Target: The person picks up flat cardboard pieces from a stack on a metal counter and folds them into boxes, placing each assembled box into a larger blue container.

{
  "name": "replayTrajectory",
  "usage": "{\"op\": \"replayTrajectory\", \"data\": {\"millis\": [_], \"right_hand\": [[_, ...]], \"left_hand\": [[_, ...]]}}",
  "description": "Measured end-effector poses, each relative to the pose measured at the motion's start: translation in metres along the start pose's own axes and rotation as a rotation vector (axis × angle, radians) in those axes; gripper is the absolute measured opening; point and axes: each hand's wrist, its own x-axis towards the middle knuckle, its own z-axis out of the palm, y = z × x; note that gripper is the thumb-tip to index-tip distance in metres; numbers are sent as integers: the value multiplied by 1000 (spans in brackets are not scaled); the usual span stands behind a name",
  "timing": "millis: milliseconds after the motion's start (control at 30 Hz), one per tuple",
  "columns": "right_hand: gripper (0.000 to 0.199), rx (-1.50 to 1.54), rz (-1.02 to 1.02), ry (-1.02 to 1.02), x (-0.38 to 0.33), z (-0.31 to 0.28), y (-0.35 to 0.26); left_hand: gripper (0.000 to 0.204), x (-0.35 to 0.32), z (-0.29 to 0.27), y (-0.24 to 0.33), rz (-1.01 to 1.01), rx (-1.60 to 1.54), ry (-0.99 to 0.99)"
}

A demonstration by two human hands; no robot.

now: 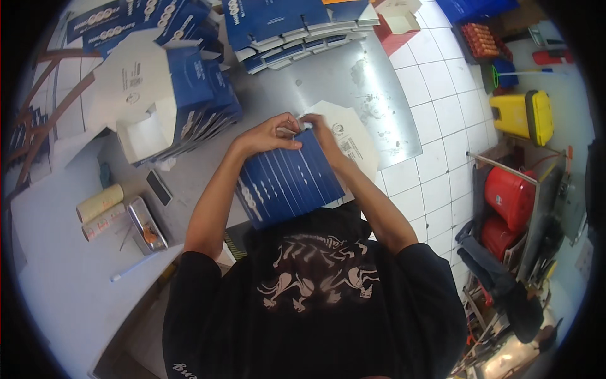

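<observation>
A row of nested blue cardboard boxes (290, 180) leans against my black shirt, at the near edge of the metal tabletop. At its far end my left hand (273, 134) is closed with curled fingers, its thumb lying along the blue edge of a box. My right hand (320, 134) comes round the far right corner, its fingers bent inward and slightly blurred. Between the fingertips a small white bit (307, 126) shows; what it belongs to is hidden. Beyond my right wrist a pale open box lid (355, 142) spreads out over the tabletop.
More nested blue boxes (202, 95) stand at left, and a tall stack (284, 31) lies at the back. A phone (159, 187), tape rolls (101, 203) and a metal tray (146, 224) sit at left. White floor tiles (435, 120) and a yellow bin (522, 118) are at right.
</observation>
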Motion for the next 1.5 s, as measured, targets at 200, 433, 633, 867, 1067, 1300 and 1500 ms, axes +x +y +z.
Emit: {"op": "replayTrajectory", "data": {"millis": [200, 433, 633, 867, 1067, 1300, 1500], "right_hand": [[54, 6, 277, -114, -135, -35, -2], [37, -210, 58, -107, -164, -6, -33], [22, -229, 383, -212, -167, -1, -33], [26, -386, 186, -439, -157, -14, -27], [42, -978, -254, -417, -21, -40, -152], [34, -1188, -1029, -150, 134, 29, -311], [11, -1258, -889, -185, 80, -9, -354]], "left_hand": [[57, -57, 47, -3, 57, 720, 587], [66, -56, 47, -18, 35, 739, 685], [73, -67, 45, -20, 32, 662, 732], [79, -74, 40, -11, -74, 635, 729], [78, -76, 46, -28, 89, 659, 810], [73, -78, 44, -12, 43, 664, 734], [70, -73, 36, -25, 10, 628, 767]]}}
